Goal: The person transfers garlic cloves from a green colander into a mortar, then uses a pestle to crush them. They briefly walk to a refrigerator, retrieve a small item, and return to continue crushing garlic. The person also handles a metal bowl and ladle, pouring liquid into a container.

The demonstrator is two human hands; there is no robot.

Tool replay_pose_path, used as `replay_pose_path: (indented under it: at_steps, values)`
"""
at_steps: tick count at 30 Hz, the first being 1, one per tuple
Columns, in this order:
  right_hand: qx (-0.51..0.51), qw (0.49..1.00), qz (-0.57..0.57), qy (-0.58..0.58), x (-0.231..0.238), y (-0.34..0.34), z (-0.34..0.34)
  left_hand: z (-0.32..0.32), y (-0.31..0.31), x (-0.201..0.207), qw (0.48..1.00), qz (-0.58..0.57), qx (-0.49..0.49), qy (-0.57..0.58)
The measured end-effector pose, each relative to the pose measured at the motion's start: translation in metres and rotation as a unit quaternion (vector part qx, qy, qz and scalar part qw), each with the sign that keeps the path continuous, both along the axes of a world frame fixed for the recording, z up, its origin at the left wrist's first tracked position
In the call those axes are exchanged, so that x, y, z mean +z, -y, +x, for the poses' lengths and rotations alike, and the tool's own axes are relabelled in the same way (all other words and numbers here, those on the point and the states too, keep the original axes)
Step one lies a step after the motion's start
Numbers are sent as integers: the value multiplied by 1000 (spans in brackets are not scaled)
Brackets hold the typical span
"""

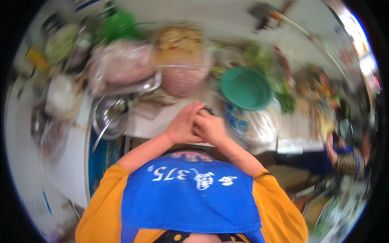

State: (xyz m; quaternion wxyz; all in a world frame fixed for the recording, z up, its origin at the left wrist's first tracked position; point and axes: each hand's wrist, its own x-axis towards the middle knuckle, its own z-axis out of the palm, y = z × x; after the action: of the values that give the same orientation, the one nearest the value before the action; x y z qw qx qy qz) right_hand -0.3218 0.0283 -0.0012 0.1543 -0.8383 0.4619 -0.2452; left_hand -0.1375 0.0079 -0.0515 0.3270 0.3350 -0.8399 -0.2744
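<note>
My two hands meet in front of my blue apron point(190, 194), over the near edge of the worktop. My left hand point(182, 123) has its fingers stretched out toward the right hand and touching it. My right hand point(212, 128) is curled, its fingers bent against the left palm. A small dark thing point(208, 110) shows at the right hand's knuckles; blur hides what it is. Just right of the hands, a green plastic basket point(246, 88) sits on a clear plastic bag of pale contents point(259, 123). Beyond the hands lies a bag of pinkish minced meat point(184, 79).
A steel bowl point(111, 117) with a spoon stands left of my hands. Behind it, plastic-wrapped meat point(123, 65) rests on a tray beside a clear box of yellowish pieces point(179, 42). Leafy greens point(285, 101) lie at the right. Another person's arm point(331, 150) shows at far right.
</note>
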Motion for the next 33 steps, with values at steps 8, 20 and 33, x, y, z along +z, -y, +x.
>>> replay_pose_path:
  at_steps: [8,20,33]
  values:
    - [-58,998,7,7,49,3,3,2,-4,-2,997,-33,-15,-74]
    - [-56,998,-40,6,21,3,-11,2,-2,6,999,33,-23,4]
    - [-326,893,143,276,-30,-6,-63,1,-18,6,998,-33,17,47]
